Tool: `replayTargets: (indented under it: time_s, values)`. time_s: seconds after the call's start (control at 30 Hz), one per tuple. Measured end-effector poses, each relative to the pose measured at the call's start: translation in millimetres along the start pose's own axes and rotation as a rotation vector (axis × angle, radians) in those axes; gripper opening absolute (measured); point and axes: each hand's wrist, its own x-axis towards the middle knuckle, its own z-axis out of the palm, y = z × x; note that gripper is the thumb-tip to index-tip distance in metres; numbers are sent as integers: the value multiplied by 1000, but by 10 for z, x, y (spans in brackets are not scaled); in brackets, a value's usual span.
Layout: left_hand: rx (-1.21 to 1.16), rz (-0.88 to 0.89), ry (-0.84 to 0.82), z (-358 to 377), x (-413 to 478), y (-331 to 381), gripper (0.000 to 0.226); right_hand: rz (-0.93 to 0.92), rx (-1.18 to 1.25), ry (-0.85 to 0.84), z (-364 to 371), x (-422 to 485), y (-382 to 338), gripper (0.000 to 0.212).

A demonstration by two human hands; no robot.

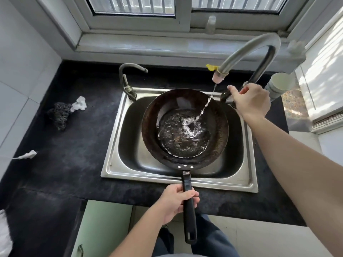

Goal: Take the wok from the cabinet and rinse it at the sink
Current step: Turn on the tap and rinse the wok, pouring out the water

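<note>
The dark, stained wok [154, 115] hangs over the steel sink [111, 160], its long black handle pointing toward me. My left hand [176, 203] is closed around that handle just in front of the sink's near rim. A thin stream of water falls from the spout of the tall arched faucet [248, 47] into the wok, where a shallow pool ripples. My right hand [250, 101] grips the faucet's lever at the base, at the sink's back right corner.
A second, smaller tap [128, 75] stands at the sink's back left corner. On the black countertop [61, 164] to the left lie a dark scouring pad [60, 114] and crumpled white tissue [79, 103]. A grey cup [280, 84] sits at the right. The window is behind.
</note>
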Motion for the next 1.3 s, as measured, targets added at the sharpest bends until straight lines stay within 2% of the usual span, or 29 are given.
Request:
replayTargets:
  time_s: [0.1, 0.3, 0.4, 0.47, 0.63, 0.73, 0.83, 0.9, 1.0, 1.07, 1.13, 1.2, 1.3]
  values:
    - [-10, 9, -5, 0, -8, -5, 22, -11, -20, 11, -27, 8, 38, 55]
    - [0, 1, -20, 2, -26, 10, 21, 8, 75, -73, -162, -233, 66, 45]
    - [12, 6, -27, -17, -22, -4, 20, -54, 97, -130, -259, -715, 251, 37]
    - [21, 16, -29, -26, -13, -10, 19, -34, 145, -167, -264, -1247, 395, 30]
    - [21, 49, -52, -18, -30, -22, 22, 152, 288, -430, -193, -2784, 574, 18]
    - [39, 62, -54, -9, -39, -21, 19, 329, 338, -537, -90, -3318, 611, 18]
    - [61, 78, -52, -11, -23, -41, 11, 551, 433, -756, 23, -3423, 614, 28]
    - [72, 82, -56, -17, -20, -38, 10, 644, 581, -831, 55, -3357, 570, 36]
    - [117, 77, -59, -20, -34, -25, 14, 822, 883, -885, 36, -3220, 420, 25]
    - [134, 76, -51, -21, -46, -22, 17, 896, 945, -864, 34, -3190, 300, 20]
    - [149, 75, -47, -30, -39, -24, 19, 840, 806, -809, 83, -3211, 229, 19]
    - [155, 61, -46, -35, -37, -12, 20, 679, 624, -744, 141, -3271, 200, 21]
    - [134, 26, -54, -42, -40, 15, 19, 505, 502, -671, 213, -3344, 242, 23]
